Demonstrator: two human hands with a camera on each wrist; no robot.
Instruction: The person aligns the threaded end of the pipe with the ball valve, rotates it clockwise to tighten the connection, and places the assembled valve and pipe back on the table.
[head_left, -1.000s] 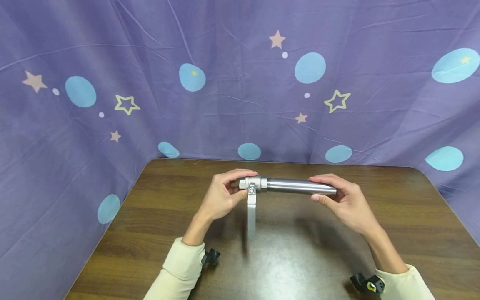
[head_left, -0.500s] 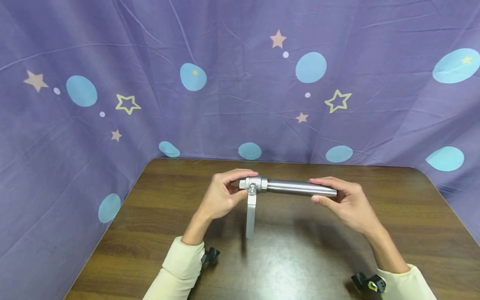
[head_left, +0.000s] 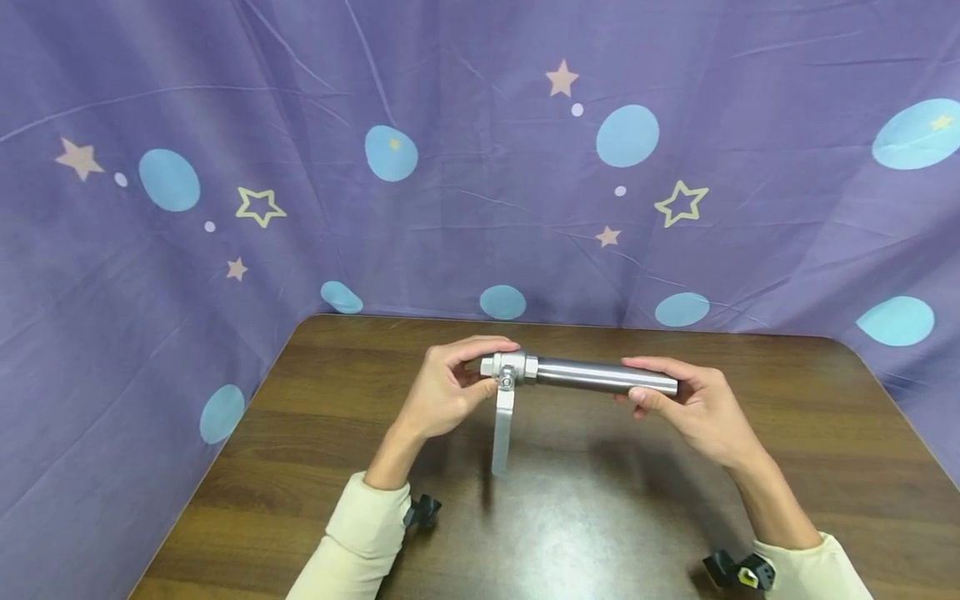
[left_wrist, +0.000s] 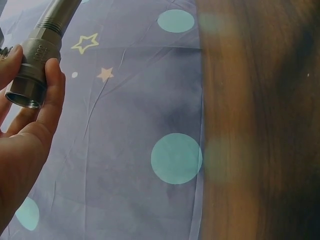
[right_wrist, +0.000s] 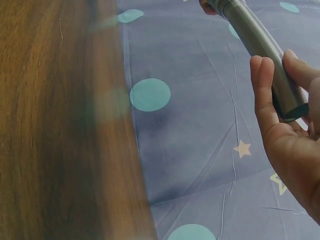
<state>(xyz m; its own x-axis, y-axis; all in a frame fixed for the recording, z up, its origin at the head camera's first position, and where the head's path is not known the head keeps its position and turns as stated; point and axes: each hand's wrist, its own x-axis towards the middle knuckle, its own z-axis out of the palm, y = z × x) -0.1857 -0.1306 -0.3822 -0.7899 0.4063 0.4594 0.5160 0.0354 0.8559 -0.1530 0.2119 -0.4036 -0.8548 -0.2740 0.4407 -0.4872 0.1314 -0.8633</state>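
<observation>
By the left hand [head_left: 441,393], the metal valve [head_left: 511,362] is pinched between thumb and fingers; by the right hand [head_left: 701,412], the free end of the metal pipe [head_left: 581,374] is gripped. Valve and pipe are joined end to end (the lever [head_left: 502,437] is left untouched) and are held above the wooden table [head_left: 315,433], before a purple cloth [head_left: 450,225].
</observation>
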